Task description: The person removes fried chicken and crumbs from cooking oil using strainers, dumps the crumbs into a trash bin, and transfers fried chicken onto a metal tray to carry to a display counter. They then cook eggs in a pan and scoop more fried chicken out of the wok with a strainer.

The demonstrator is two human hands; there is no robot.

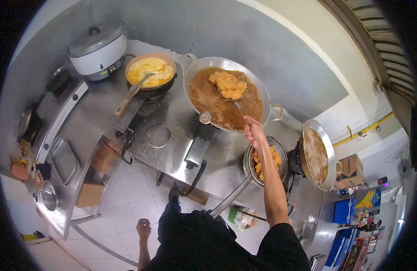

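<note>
My right hand (254,131) grips the metal handle of a skimmer (239,107) over a large wok (268,101) of brown frying oil. A heap of golden fried pieces (228,85) lies on the skimmer and hides most of its head. On the wok's near rim sits a round dial thermometer (205,118). Below my right forearm, a long-handled strainer (233,195) holds more fried pieces (275,156). My left hand (144,229) hangs low over the tiled floor, fingers curled, with nothing visible in it.
Left of the wok, a pan (171,62) of yellow liquid holds a wooden-handled utensil (125,100). A rice cooker (99,52) stands behind it. At right is a second wok (331,165) of bubbling oil. A small round wire strainer (158,136) lies on the steel counter (181,153).
</note>
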